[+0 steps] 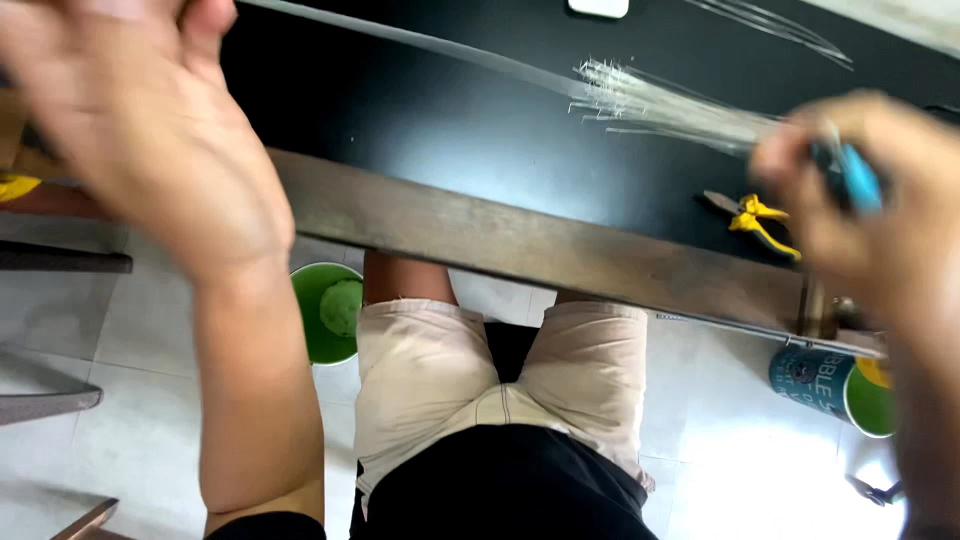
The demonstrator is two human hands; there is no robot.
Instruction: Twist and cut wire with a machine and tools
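Note:
My left hand (pixel 140 120) is raised at the upper left, palm toward the camera, fingers spread and blurred by motion; it holds nothing that I can see. My right hand (pixel 860 200) at the right edge is closed around a blue-handled tool (pixel 858 178). A bundle of thin clear strands or wires (pixel 650 100) fans out over the black tabletop (pixel 450 120) just left of my right hand and seems to run into it. I sit at the table in beige shorts.
Yellow-handled pliers (pixel 755 222) lie on the black top near its wooden edge (pixel 520 240). A green bucket (pixel 325 310) stands on the tiled floor under the table. A teal can with a green lid (pixel 835 385) lies at the right. More strands lie at the far edge (pixel 770 25).

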